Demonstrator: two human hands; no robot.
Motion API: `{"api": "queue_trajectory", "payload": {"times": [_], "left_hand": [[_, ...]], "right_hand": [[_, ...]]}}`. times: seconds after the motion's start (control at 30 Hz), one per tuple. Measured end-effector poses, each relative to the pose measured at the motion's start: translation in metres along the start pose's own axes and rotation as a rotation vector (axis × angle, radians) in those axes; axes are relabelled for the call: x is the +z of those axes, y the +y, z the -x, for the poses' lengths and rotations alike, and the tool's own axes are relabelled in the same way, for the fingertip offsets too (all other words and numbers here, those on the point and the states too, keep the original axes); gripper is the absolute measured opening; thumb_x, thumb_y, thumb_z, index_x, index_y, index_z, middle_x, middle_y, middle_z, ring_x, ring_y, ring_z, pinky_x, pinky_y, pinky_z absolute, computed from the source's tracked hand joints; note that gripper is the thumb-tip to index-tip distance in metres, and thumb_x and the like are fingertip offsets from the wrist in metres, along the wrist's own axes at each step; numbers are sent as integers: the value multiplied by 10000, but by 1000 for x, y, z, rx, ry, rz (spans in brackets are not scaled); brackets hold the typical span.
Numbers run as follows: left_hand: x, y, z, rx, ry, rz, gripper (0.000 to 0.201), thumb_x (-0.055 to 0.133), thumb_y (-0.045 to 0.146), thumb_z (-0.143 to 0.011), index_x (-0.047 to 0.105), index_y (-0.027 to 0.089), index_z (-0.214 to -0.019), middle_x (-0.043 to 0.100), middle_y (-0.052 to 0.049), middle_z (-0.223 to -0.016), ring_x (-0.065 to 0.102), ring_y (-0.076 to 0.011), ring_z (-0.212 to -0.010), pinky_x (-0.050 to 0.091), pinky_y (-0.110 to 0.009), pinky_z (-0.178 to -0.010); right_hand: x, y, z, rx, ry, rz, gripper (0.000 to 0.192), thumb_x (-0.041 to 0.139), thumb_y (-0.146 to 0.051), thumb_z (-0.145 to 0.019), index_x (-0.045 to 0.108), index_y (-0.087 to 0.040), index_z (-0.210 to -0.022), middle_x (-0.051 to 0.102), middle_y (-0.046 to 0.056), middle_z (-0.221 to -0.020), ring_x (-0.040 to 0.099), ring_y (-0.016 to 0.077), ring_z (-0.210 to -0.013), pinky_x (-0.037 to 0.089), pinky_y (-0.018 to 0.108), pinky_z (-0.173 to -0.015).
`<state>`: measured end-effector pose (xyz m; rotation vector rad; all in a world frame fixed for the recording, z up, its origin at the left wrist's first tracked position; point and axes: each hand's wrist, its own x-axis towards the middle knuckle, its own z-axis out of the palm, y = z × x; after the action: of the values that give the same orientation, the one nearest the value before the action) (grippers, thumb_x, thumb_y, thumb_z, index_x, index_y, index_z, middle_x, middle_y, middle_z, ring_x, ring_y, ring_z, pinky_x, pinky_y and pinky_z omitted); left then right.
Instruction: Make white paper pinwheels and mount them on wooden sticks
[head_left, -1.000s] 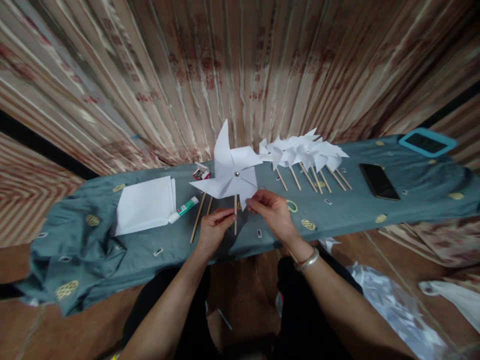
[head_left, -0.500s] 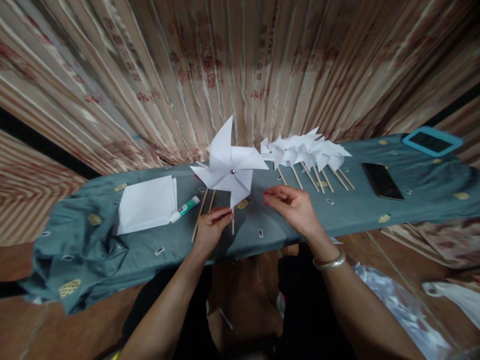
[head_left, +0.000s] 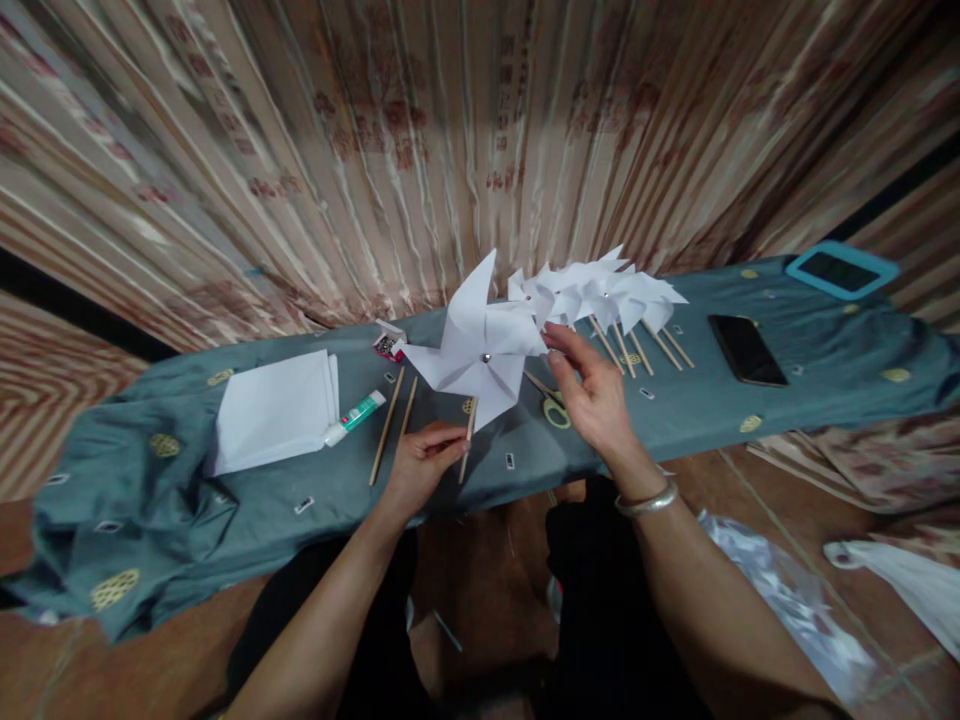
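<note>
Head view: assembled paper pinwheel (head_left: 469, 335) raised over the table (head_left: 551, 470); step in hand judged to be a spin or blade check.

Left hand (head_left: 422, 460) pinches the stick (head_left: 466, 450) between thumb and fingers below the blades, palm turned inward, forearm rising from lower left; grip closed. Right hand (head_left: 598, 398) is higher, fingers loosely curved, index finger and thumb at the tip of the right-hand blade; contact or pinch there cannot be told. Scissors (head_left: 556, 411) lie partly behind that hand; finished pinwheels (head_left: 604, 295) lie beyond it. Next move, as judged, calls for a steady stick and a light push at the blade edge, without creasing the paper or loading the centre pin (head_left: 486, 358).
</note>
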<state>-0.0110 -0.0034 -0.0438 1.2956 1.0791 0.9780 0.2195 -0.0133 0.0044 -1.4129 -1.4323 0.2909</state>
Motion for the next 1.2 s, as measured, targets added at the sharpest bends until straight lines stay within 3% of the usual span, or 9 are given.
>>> {"api": "queue_trajectory", "payload": {"times": [0.33,0.63,0.97,1.2], "left_hand": [[-3,-3,-2,21,52,0,237,819,342,-596,805,214,-795,780,-54,-846,698,-198,-786,558,-299,-735],[-7,-7,-7,107,117,-3,200,790,312,-634,801,214,-808,768,-42,-820,690,-177,-755,552,-273,-693],[-8,-8,-8,151,181,6,189,775,312,-650,797,213,-809,772,-41,-838,702,-184,-776,559,-286,-721],[-8,-10,-8,134,184,55,207,801,327,-623,793,206,-791,764,-39,-816,699,-191,-766,562,-307,-721]], "right_hand": [[8,-4,9,42,-57,-37,343,545,-335,-915,660,-208,-1212,754,85,-1118,718,241,-1019,564,430,-932],[23,-9,22,93,-175,-162,336,573,-314,-907,649,-233,-1223,762,61,-1094,726,224,-1007,569,405,-935],[49,-24,37,340,-309,-586,377,685,-460,-819,664,-214,-1105,775,83,-1027,730,235,-990,558,418,-950],[52,-29,39,410,-349,-666,396,720,-479,-782,677,-220,-1077,779,76,-1020,727,234,-1005,552,412,-955]]}}
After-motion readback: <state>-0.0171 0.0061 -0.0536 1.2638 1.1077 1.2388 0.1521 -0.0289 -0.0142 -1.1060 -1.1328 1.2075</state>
